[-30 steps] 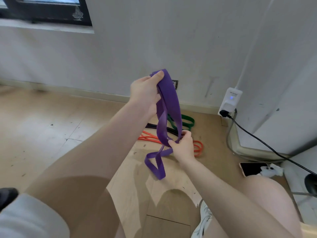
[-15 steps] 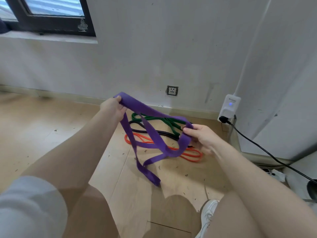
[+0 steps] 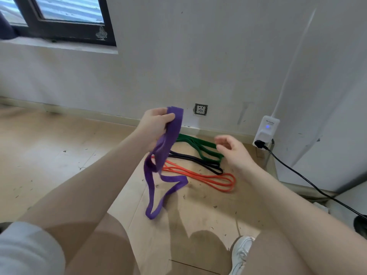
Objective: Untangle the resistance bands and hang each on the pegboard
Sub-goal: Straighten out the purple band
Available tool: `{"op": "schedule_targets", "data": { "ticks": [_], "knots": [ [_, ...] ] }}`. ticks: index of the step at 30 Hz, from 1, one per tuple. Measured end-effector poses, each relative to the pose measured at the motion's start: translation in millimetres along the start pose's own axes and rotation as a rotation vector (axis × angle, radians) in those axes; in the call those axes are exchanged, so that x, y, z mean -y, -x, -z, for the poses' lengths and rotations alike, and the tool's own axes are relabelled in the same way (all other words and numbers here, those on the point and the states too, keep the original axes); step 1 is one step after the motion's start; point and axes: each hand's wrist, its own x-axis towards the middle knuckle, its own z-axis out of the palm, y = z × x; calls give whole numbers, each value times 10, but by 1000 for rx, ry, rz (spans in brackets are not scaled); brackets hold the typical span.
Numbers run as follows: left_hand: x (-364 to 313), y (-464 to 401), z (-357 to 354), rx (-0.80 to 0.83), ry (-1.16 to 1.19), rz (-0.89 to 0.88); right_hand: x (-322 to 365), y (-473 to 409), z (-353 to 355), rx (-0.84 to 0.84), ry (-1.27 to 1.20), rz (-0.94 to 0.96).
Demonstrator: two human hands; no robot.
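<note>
My left hand (image 3: 155, 124) grips the top of a wide purple band (image 3: 164, 155), which hangs down in twisted loops to just above the wooden floor. My right hand (image 3: 232, 149) hovers to the right of it, fingers loosely curled, holding nothing. On the floor behind the purple band lie a green band (image 3: 198, 144), a black band (image 3: 198, 160) and an orange band (image 3: 210, 179), side by side near the wall. No pegboard is in view.
A white wall with a socket (image 3: 200, 109) stands behind the bands. A white plug adapter (image 3: 266, 132) with a black cable (image 3: 309, 181) sits at the right. A window (image 3: 59, 18) is at top left. My knees and a white shoe (image 3: 241, 253) fill the bottom.
My right hand has let go of the purple band and drawn off to the right. My left hand has moved right and up, and the band now hangs from it alone.
</note>
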Motion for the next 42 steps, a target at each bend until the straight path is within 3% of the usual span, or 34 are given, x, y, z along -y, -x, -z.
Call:
{"op": "schedule_targets", "data": {
  "ticks": [5,8,11,13,18,23,29,35,39,42],
  "knots": [
    [-203,165,49,165,-185,-126,555,-188,-129,151,49,317],
    [-233,175,35,178,-336,-119,664,-272,-159,334,-1,298],
    [-231,226,49,319,-478,-162,590,-251,-207,496,-119,214],
    [-213,282,55,385,-653,-244,497,-217,-210,471,-101,202],
    [-124,317,53,352,-906,-449,302,-103,-112,408,-47,175],
    [-77,330,98,294,-811,-526,163,-62,-100,434,-20,156],
    [-22,318,125,155,-311,-471,-238,31,-218,504,150,57],
    [111,161,278,27,-92,-373,-157,37,-98,156,-108,18],
    [411,17,584,16,-244,-264,224,-7,127,98,-329,54],
    [622,37,655,221,-354,-131,532,-27,120,165,-381,99]
  ]
}}
